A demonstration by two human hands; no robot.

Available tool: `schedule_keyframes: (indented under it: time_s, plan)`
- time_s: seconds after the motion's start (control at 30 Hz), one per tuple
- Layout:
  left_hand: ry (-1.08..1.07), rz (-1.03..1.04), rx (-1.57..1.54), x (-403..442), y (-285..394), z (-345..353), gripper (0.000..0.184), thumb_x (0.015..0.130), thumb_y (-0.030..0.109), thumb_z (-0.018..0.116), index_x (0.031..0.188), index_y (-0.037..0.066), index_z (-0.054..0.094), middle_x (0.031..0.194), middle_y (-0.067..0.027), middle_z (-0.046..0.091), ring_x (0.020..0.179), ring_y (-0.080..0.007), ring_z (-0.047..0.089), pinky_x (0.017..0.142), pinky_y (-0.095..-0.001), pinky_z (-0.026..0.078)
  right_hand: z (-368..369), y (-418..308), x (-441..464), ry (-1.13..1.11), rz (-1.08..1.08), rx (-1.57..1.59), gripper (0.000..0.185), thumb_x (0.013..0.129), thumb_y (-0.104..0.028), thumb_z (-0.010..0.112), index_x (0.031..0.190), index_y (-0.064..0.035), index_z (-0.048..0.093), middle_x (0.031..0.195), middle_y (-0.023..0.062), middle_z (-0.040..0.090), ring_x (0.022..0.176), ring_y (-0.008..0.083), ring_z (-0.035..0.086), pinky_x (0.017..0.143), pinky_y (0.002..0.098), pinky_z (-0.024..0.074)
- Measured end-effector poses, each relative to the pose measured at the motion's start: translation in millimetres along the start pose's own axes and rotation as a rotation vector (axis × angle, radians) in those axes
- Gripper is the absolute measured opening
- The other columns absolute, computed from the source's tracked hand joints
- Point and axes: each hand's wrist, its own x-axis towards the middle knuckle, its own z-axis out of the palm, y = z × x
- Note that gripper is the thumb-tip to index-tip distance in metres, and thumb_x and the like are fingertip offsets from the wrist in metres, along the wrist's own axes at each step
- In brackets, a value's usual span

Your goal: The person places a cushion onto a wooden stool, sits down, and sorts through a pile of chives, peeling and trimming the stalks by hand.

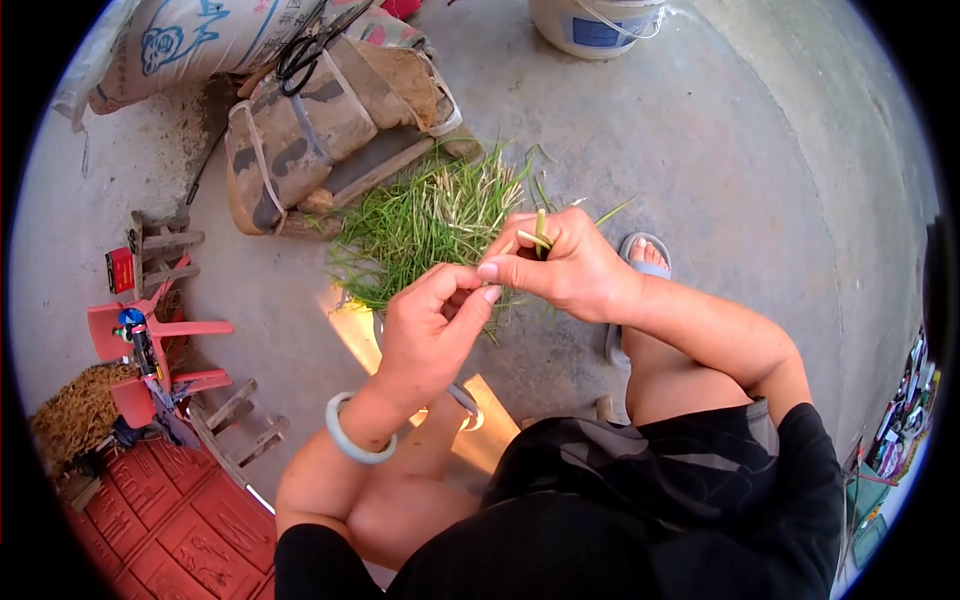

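Observation:
My right hand (pixel 575 265) is closed around a few short green stalks (pixel 541 236), whose pale ends stick up between the fingers. Right beside it, my left hand (pixel 430 325) is pinched, thumb against index finger, with the fingertips of both hands nearly meeting. Whatever the left fingertips hold is too small to make out. Just beyond my hands, a loose heap of thin green stalks (pixel 425 225) with whitish ends lies on the concrete floor.
Behind the heap is a low wooden stool (pixel 300 140) with a strapped cover, with black-handled scissors (pixel 300 60) on it. A white bucket (pixel 600 25) stands at the top, a printed sack (pixel 200 45) at upper left. A red plastic chair (pixel 135 330) is at left.

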Motion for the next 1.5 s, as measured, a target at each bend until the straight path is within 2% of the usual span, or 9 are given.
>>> schedule_keyframes:
  time_s: [0.07, 0.17, 0.37, 0.57, 0.67, 0.77, 0.97, 1.27, 1.5]
  plan:
    - [0.015, -0.008, 0.057, 1, 5, 1, 0.011, 0.093, 0.009, 0.055, 0.098, 0.001, 0.061, 0.074, 0.0006, 0.059, 0.069, -0.0059, 0.055, 0.064, -0.0202, 0.048, 1, -1, 0, 0.003, 0.016, -0.011, 0.008, 0.086, -0.008, 0.065, 0.086, -0.0013, 0.068, 0.077, 0.0035, 0.061, 0.073, 0.0096, 0.055, 0.065, 0.0259, 0.0436]
    - [0.023, -0.035, -0.001, 1, 7, 0, 0.014, 0.093, 0.011, 0.056, 0.091, -0.001, 0.061, 0.069, -0.0018, 0.061, 0.063, -0.0065, 0.057, 0.058, -0.0211, 0.048, 0, 1, 0, -0.024, 0.016, -0.107, 0.008, 0.087, -0.007, 0.063, 0.088, -0.0010, 0.068, 0.080, 0.0041, 0.061, 0.075, 0.0100, 0.055, 0.067, 0.0264, 0.0442]
    - [-0.068, -0.149, -0.113, 1, 9, -7, 0.016, 0.094, 0.010, 0.050, 0.089, -0.001, 0.061, 0.068, -0.0026, 0.059, 0.060, -0.0075, 0.055, 0.056, -0.0213, 0.047, -1, 2, 1, -0.112, -0.031, -0.114, 0.011, 0.090, -0.006, 0.058, 0.096, -0.0012, 0.066, 0.086, 0.0068, 0.062, 0.079, 0.0124, 0.057, 0.070, 0.0277, 0.0454]
    - [-0.168, -0.235, -0.219, 2, 11, -11, 0.019, 0.094, 0.012, 0.049, 0.084, 0.001, 0.060, 0.064, -0.0035, 0.057, 0.053, -0.0092, 0.052, 0.051, -0.0217, 0.044, -6, -4, 4, -0.215, -0.165, -0.279, 0.012, 0.090, -0.008, 0.058, 0.096, -0.0003, 0.065, 0.088, 0.0095, 0.063, 0.082, 0.0182, 0.060, 0.072, 0.0304, 0.0467]
    - [-0.272, -0.329, -0.382, 3, 4, -18, 0.020, 0.095, 0.015, 0.048, 0.086, 0.001, 0.059, 0.066, -0.0030, 0.057, 0.053, -0.0083, 0.053, 0.050, -0.0197, 0.042, -13, 0, 6, -0.267, -0.177, -0.267, 0.012, 0.090, -0.009, 0.058, 0.094, 0.0001, 0.065, 0.087, 0.0102, 0.063, 0.081, 0.0190, 0.061, 0.072, 0.0311, 0.0471]
    - [-0.391, -0.428, -0.542, 4, 5, -22, 0.023, 0.096, 0.019, 0.047, 0.086, 0.002, 0.058, 0.065, -0.0037, 0.057, 0.051, -0.0093, 0.051, 0.048, -0.0198, 0.040, -18, -2, 5, -0.314, -0.172, -0.293, 0.013, 0.088, -0.012, 0.061, 0.096, -0.0019, 0.065, 0.088, 0.0123, 0.064, 0.084, 0.0243, 0.063, 0.074, 0.0340, 0.0489]
    - [-0.500, -0.455, -0.719, 5, 0, -24, 0.025, 0.097, 0.023, 0.046, 0.087, 0.003, 0.057, 0.064, -0.0051, 0.056, 0.049, -0.0102, 0.049, 0.047, -0.0201, 0.040, -21, -5, 3, -0.338, -0.184, -0.312, 0.013, 0.087, -0.012, 0.062, 0.093, -0.0009, 0.065, 0.086, 0.0125, 0.064, 0.081, 0.0247, 0.063, 0.072, 0.0344, 0.0489]
    - [-0.505, -0.463, -0.740, 5, 0, -20, 0.024, 0.098, 0.023, 0.045, 0.089, 0.003, 0.057, 0.064, -0.0052, 0.056, 0.049, -0.0103, 0.049, 0.048, -0.0199, 0.040, -24, -4, -3, -0.257, -0.145, -0.319, 0.008, 0.085, -0.007, 0.062, 0.089, 0.0003, 0.063, 0.082, 0.0100, 0.062, 0.078, 0.0190, 0.061, 0.070, 0.0324, 0.0475]
    - [-0.340, -0.352, -0.521, 5, 2, -11, 0.022, 0.098, 0.020, 0.045, 0.092, 0.003, 0.057, 0.070, -0.0038, 0.058, 0.055, -0.0085, 0.052, 0.052, -0.0189, 0.043, -31, 3, -3, -0.213, -0.034, -0.147, 0.011, 0.087, -0.010, 0.059, 0.093, -0.0007, 0.061, 0.083, 0.0044, 0.061, 0.081, 0.0105, 0.055, 0.072, 0.0290, 0.0452]
